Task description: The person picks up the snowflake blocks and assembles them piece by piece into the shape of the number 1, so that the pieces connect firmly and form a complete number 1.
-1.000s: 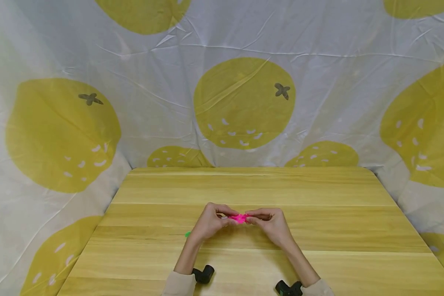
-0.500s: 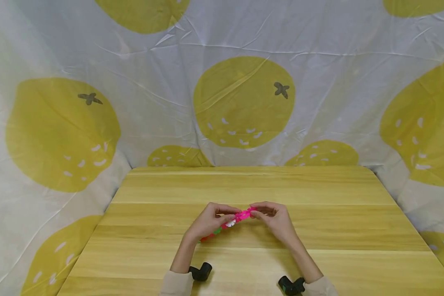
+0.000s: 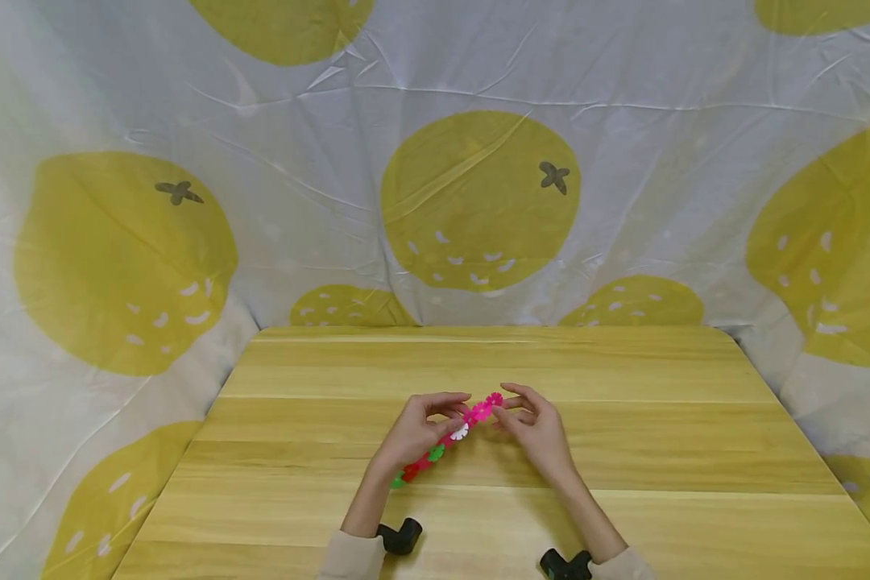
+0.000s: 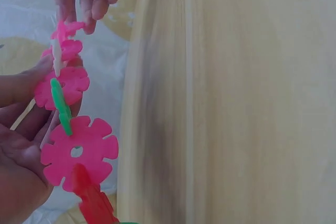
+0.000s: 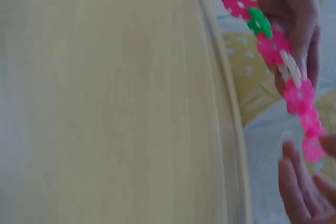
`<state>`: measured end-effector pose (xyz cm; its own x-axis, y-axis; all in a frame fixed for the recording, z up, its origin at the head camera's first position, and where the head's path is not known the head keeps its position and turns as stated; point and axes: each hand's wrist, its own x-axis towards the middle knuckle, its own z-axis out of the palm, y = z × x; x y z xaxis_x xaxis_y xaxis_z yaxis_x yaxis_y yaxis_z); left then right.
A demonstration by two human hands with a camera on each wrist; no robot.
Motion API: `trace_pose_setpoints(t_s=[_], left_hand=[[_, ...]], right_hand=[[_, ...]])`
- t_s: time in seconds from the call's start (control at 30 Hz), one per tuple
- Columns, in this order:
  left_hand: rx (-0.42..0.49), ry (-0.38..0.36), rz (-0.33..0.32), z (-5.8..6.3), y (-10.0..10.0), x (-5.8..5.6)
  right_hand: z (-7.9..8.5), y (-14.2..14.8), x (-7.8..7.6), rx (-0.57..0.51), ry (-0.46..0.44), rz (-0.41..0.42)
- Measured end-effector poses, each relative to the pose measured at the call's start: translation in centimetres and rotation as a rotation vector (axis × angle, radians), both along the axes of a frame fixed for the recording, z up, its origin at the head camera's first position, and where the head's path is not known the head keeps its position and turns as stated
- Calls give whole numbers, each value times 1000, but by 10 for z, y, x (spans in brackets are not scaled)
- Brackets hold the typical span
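A chain of interlocking plastic snowflake discs [image 3: 436, 453] slants up across the space between the hands. Pink, white, green and red discs are slotted edge to edge, with several pink ones at the far right end. My left hand [image 3: 412, 433] pinches the chain around its middle, thumb on the near side. Close to the last pink disc [image 5: 313, 149] is my right hand [image 3: 540, 428], its fingers spread and loosely bent. The right thumb touches or nearly touches that end; the other fingers stand apart from it. In the left wrist view, a red disc [image 4: 94, 200] hangs nearest the camera.
Beneath the hands lies a wooden table [image 3: 660, 451]. A pale cloth with yellow lemon prints [image 3: 478, 201] hangs behind and beside it. Black wrist-worn devices [image 3: 402, 537] sit at both cuffs.
More of the chain has come into view, tilting up to the right. The right fingers, which pinched the pink end, have loosened and spread. The left hand keeps hold of the chain.
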<state>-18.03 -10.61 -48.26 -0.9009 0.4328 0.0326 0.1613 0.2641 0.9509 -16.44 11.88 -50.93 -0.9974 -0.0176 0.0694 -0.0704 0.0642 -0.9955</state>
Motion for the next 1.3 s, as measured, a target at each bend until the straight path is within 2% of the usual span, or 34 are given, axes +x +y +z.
trace_pose_setpoints(t_s=[0.1,0.17,0.4,0.53,0.63,0.77,1.1,1.3], left_hand=[[26,8,28,1,2,0],[36,15,48,2,4,0],[49,29,119,-1,7,0],[61,33,136,-1,10,1],[55,46,128,0,11,2],[33,72,106,1,13,3],[49,68,6,-4,9,0],[59,65,-15,-4,7,-1]], right_hand=[[1,-6,3,38,8,-62],[2,-8,4,55,16,-72],[3,-15,7,66,60,13],[2,-19,10,55,70,48],[2,-23,12,56,56,77],[1,-25,13,61,36,72],[0,-20,10,-52,25,86],[0,-16,8,-82,46,127]])
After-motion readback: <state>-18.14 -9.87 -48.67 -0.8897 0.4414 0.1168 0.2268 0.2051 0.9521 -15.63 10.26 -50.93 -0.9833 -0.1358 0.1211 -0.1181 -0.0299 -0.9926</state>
